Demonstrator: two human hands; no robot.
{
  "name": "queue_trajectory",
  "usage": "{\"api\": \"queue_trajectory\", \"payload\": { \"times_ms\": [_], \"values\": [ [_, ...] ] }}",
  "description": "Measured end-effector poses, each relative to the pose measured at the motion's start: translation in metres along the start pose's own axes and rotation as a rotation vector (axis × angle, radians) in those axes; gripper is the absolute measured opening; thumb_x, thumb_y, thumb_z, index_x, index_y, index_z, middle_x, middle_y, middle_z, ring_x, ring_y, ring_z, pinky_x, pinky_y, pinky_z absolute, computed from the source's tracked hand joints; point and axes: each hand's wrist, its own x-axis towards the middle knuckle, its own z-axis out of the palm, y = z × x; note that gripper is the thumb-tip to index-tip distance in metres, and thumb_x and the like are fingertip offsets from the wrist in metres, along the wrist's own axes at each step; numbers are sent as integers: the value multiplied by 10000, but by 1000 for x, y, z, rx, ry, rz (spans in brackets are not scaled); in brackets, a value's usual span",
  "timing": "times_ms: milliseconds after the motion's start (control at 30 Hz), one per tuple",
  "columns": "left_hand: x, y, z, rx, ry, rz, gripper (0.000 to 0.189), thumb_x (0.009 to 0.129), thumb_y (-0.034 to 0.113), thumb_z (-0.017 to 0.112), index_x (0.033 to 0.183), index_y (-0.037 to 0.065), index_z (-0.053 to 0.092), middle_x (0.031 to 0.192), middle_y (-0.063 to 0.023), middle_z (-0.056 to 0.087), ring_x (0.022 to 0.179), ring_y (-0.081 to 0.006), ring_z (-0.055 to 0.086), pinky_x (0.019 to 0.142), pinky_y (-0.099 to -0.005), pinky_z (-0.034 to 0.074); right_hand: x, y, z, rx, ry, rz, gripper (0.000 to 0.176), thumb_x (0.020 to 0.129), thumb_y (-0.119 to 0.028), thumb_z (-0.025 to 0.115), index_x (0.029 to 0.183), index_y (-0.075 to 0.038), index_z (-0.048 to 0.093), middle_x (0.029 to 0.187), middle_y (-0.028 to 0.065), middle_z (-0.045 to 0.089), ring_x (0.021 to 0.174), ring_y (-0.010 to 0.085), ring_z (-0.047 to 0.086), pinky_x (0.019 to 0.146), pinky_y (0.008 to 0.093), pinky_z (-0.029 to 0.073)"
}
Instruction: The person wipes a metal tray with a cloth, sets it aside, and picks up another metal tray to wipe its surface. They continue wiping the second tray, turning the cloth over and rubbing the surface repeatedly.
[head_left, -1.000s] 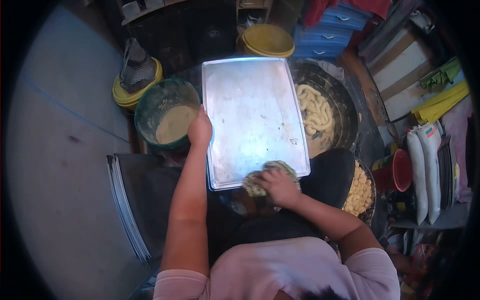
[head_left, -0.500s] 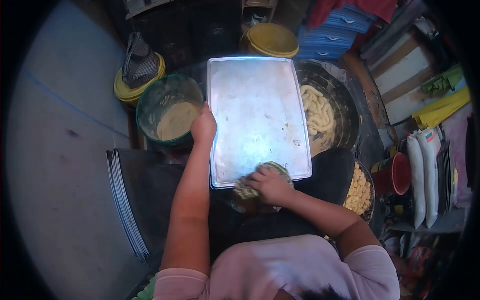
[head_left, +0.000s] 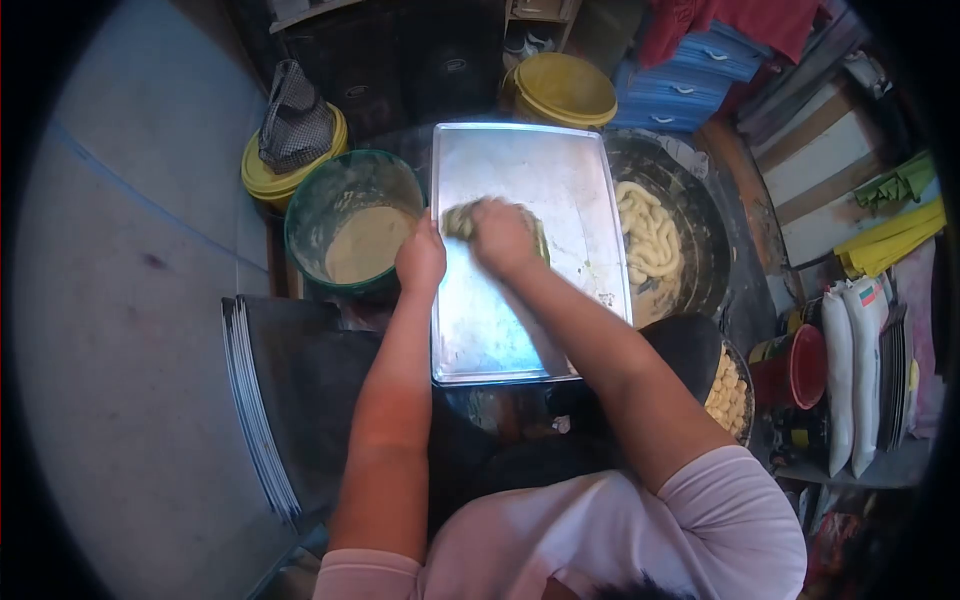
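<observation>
A shiny metal baking tray lies in front of me, its long sides running away from my body. My left hand grips its left edge, fingers wrapped round the rim. On the tray's upper half, my right hand presses a bunched greenish patterned cloth against the metal; motion blurs both. To the left of the tray stands a green basin with a pale floury mass inside. At the right, a wide dark round pan holds coiled ropes of dough.
Yellow buckets stand behind the tray. A stack of thin trays leans at the left. Small dough pieces fill a round container at the right, near a red bucket and white bags. Blue drawers are at the back.
My right hand has moved the cloth from the tray's near edge up to its upper left part. My left hand keeps its hold on the edge. The whole view has shifted slightly.
</observation>
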Motion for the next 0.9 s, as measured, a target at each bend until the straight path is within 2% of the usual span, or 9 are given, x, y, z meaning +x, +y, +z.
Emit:
{"api": "queue_trajectory", "payload": {
  "times_ms": [67,200,267,367,500,600,667,733,900],
  "values": [
    [3,-3,2,-10,-29,-15,353,938,238,420,1252,124,538,809,-220,650,745,-401,627,675,-491,486,-53,-28,12,214,80,-240,302,751,-109,552,1021,18,596,1031,168,554,1032,335,516,954,467,383],
    [0,1,-5,-9,-61,-6,354,943,246,417,1256,131,535,867,-230,646,794,-402,623,702,-485,485,-151,-46,5,314,-313,-535,519,741,-115,595,1238,3,498,1248,195,505,1244,314,421,1122,510,195],
    [-1,4,-8,2,-64,-5,357,945,252,414,1259,130,533,888,-234,644,811,-401,621,711,-486,483,-182,-56,-16,563,-495,-663,537,734,-72,586,1259,-14,489,1221,195,535,1202,319,475,1074,477,300],
    [2,4,-9,1,-84,-9,362,949,260,409,1264,128,530,922,-236,641,842,-400,617,730,-488,478,-172,-47,-60,769,-891,-265,465,807,-125,609,1259,-73,508,1146,184,589,1111,322,552,992,421,400],
    [5,-10,-3,-124,-54,47,365,952,270,404,1264,126,528,981,-229,636,903,-402,605,775,-483,469,-102,-25,-88,731,-81,191,364,819,-122,580,1165,-18,547,1113,211,578,1052,350,560,918,380,432],
    [8,-15,-2,-210,-47,117,375,953,283,400,1267,119,522,1020,-233,626,948,-406,591,816,-472,459,-41,15,-63,343,216,128,492,835,-329,614,1282,-146,519,1313,181,482,1186,362,477,1026,426,332],
    [5,-7,-9,-187,-73,77,380,953,284,397,1270,112,518,1038,-232,622,964,-406,586,830,-468,456,-33,24,-26,-21,76,112,454,865,-283,590,1272,-94,516,1390,194,405,1269,366,404,1085,448,270],
    [7,-4,-8,-168,-104,38,385,953,285,394,1272,105,514,1055,-230,618,980,-406,581,843,-464,452,-26,16,-14,50,49,24,483,856,-292,587,1288,-95,497,1373,196,426,1284,344,392,1105,493,210],
    [11,-18,4,-172,-78,61,382,951,275,405,1273,100,512,1080,-226,612,1000,-400,577,854,-459,448,-144,-54,7,318,-200,-470,401,812,-65,459,1206,-15,511,1223,191,542,1148,306,527,1055,409,350]
  ]
}}
